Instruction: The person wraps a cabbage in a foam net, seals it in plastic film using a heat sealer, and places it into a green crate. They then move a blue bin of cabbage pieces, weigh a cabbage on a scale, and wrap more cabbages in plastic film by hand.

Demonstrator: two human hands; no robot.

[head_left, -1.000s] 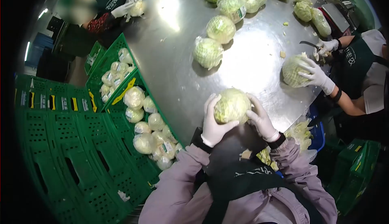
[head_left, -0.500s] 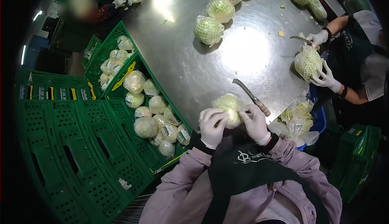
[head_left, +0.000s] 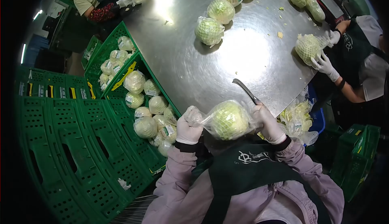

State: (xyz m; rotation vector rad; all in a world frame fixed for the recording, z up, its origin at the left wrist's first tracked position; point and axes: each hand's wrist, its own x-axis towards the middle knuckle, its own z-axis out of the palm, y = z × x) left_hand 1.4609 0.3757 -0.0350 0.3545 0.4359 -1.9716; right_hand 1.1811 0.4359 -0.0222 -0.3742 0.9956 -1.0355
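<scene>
A pale green cabbage [head_left: 227, 120] in clear, net-patterned wrapping is between my gloved hands at the near edge of the steel table. My left hand [head_left: 190, 126] is closed on the bunched left end of the clear wrapping [head_left: 206, 120], pulled taut away from the cabbage. On the other side, my right hand [head_left: 267, 123] has its fingers closed at the wrapping's right end. Just beyond that hand lies a curved knife [head_left: 244, 88]; its blade shows, while the hand covers its handle. Whether the fingers touch the handle is hidden.
Green crates [head_left: 159, 91] of wrapped cabbages stand along the table's left side. More cabbages [head_left: 209, 31] sit farther up the steel table [head_left: 178, 66]. At right, a co-worker holds a netted cabbage [head_left: 306, 49] above a blue basket [head_left: 320, 120] of leaves. Another person works at upper left.
My hands have moved apart, stretching the wrapping out to both sides. The cabbage now shows larger and fuller between them. My right hand has come over the knife's handle; the blade has stayed put.
</scene>
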